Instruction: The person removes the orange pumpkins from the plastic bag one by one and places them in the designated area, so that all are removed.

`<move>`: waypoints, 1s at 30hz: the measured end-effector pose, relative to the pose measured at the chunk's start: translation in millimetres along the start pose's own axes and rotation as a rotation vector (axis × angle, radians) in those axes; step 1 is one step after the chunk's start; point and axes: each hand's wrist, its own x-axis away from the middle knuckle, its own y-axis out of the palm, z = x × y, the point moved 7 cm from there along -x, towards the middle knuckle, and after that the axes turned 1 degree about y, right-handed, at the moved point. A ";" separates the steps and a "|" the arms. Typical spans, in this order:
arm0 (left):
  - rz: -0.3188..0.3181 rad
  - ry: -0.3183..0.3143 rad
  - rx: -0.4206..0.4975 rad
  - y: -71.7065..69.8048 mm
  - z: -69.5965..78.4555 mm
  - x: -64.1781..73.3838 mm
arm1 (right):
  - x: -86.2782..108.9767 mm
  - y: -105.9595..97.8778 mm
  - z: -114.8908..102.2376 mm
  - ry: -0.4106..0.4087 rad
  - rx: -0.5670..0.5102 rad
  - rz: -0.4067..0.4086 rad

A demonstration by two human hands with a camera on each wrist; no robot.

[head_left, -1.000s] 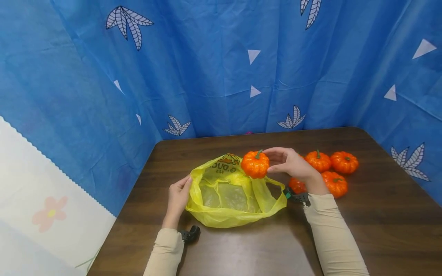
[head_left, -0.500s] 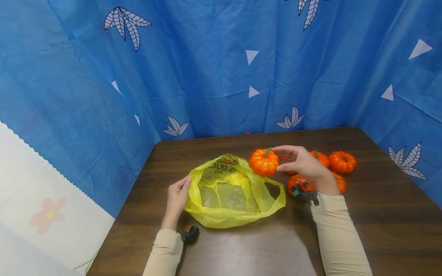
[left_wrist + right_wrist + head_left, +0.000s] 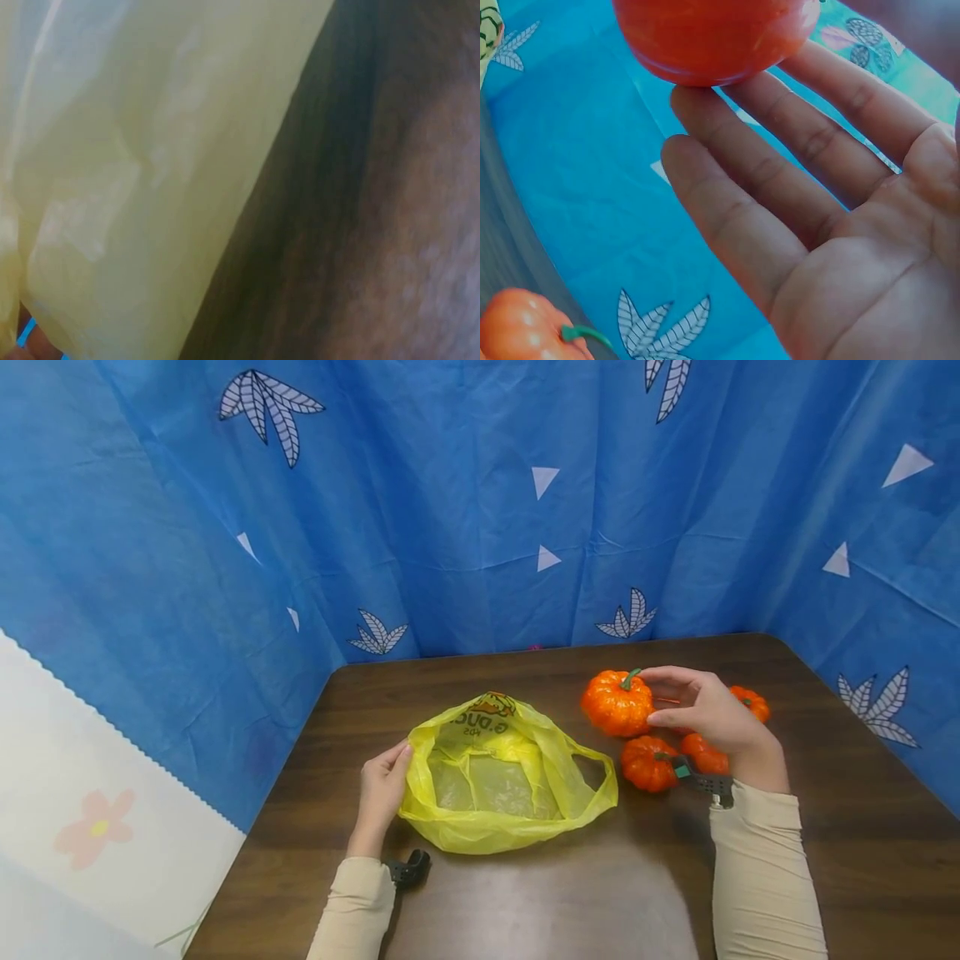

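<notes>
In the head view my left hand [image 3: 381, 787] pinches the left rim of a yellow plastic bag [image 3: 517, 835], whose mouth faces up with nothing visible inside. The left wrist view is filled mostly by the bag's thin film [image 3: 150, 195]. To the bag's right, my right hand [image 3: 712, 714] grips a small orange pumpkin [image 3: 617, 703] with a green stem, raised above the table. Its fingers [image 3: 757, 169] lie against the held pumpkin's underside [image 3: 716, 41] in the right wrist view. Below this hand rests another pumpkin [image 3: 649, 763]; more pumpkins are partly hidden behind the hand and wrist.
The dark wooden table [image 3: 525, 910] carries everything. A blue patterned curtain [image 3: 465, 527] hangs behind it and along both sides. One pumpkin [image 3: 752, 702] lies toward the table's right side. The bag's handle loop [image 3: 609, 785] spreads out toward the pumpkins.
My right hand has carried the pumpkin rightward, from over the bag's right edge to above the other pumpkins. The left hand and the bag have hardly moved.
</notes>
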 end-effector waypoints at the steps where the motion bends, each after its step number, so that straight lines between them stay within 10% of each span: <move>1: -0.001 -0.003 0.000 0.0 -0.8 -0.5 | 1.9 -2.9 0.9 0.004 0.011 0.009; 21: 0.004 0.016 0.002 0.1 0.1 -1.9 | 62.0 -71.8 40.8 0.032 0.164 0.094; 30: 0.002 0.017 0.010 1.9 -2.6 -1.8 | 92.2 -110.8 67.8 -0.010 -0.197 0.146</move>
